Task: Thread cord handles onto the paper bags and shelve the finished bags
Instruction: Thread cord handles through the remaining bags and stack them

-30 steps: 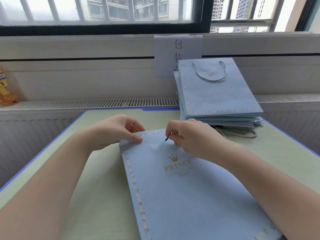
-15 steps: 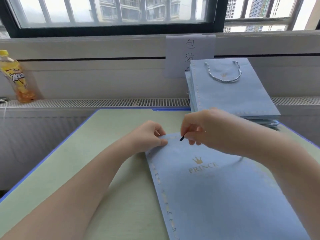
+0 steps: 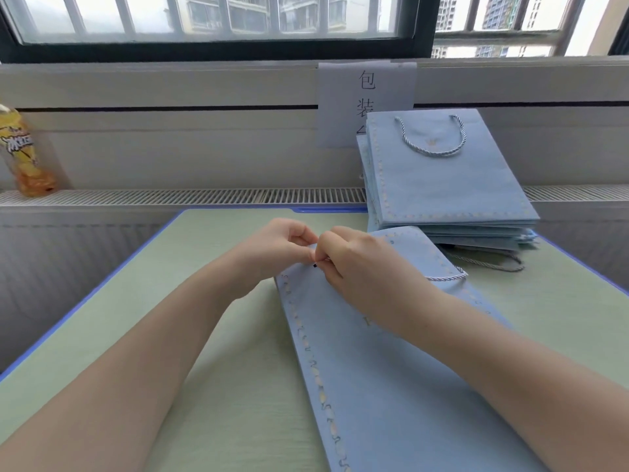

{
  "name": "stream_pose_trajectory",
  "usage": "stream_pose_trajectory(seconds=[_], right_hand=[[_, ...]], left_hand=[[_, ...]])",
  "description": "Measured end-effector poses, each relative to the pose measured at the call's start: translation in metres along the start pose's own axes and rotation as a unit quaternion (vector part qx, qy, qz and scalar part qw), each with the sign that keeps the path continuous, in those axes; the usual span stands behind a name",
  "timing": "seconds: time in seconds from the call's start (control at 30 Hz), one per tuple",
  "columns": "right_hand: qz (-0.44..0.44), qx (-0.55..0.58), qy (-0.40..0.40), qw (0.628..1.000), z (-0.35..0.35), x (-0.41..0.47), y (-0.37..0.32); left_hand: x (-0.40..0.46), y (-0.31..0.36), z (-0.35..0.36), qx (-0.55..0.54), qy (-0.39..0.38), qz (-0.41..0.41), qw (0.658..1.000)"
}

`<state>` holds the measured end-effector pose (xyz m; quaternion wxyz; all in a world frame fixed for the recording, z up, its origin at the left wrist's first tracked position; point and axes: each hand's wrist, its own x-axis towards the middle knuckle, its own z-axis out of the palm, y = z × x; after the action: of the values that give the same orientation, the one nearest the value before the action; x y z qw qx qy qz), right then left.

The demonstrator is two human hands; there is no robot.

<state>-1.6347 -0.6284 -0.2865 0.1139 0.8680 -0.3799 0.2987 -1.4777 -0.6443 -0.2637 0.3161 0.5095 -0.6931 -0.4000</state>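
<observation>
Closer together now, left hand [image 3: 279, 250] and right hand [image 3: 354, 264] pinch cord tip [image 3: 315, 265] — at bag [image 3: 391, 386] top edge.

The bag's [image 3: 391, 386] logo is mostly covered by the right hand [image 3: 360, 267], and its near corner gets cut off below the wrists.

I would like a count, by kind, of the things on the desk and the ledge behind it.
Bag being threaded: 1
Stack of finished bags: 1 (bags inside it cannot be counted)
Drink bottle: 1
Paper sign: 1
Total: 4
</observation>
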Motion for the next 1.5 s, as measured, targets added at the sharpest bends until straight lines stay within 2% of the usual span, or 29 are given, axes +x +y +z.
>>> stream_pose_trajectory(seconds=[0.2, 0.47, 0.7, 0.87, 0.97, 1.17, 1.33, 1.5], right_hand=[[-0.049, -0.04, 0.028, 0.998, 0.002, -0.001, -0.008], [-0.04, -0.053, 0.021, 0.998, 0.005, 0.003, -0.003], [0.036, 0.092, -0.052, 0.994, 0.0, 0.002, 0.001], [0.106, 0.217, -0.024, 0.97, -0.005, 0.005, -0.007], [0.156, 0.218, -0.029, 0.963, -0.004, 0.006, -0.007], [0.199, 0.215, -0.052, 0.955, -0.005, 0.005, -0.003], [0.169, 0.185, -0.069, 0.966, -0.003, 0.005, -0.001], [0.157, 0.211, -0.064, 0.963, -0.004, 0.004, 0.004]], left_hand=[[-0.001, 0.0, 0.0, 0.012, -0.003, 0.008, 1.0], [0.0, 0.0, 0.001, 0.007, 0.01, 0.025, 1.0], [-0.002, 0.005, -0.001, 0.004, 0.013, 0.0, 1.0], [-0.004, 0.006, -0.001, 0.004, 0.013, -0.016, 1.0], [-0.003, 0.007, 0.001, 0.005, 0.019, -0.027, 0.999], [-0.002, 0.008, -0.002, 0.006, 0.01, -0.063, 0.998], [0.002, 0.007, 0.003, 0.023, 0.017, -0.076, 0.997], [0.005, 0.003, 0.003, 0.02, 0.033, -0.082, 0.996]])
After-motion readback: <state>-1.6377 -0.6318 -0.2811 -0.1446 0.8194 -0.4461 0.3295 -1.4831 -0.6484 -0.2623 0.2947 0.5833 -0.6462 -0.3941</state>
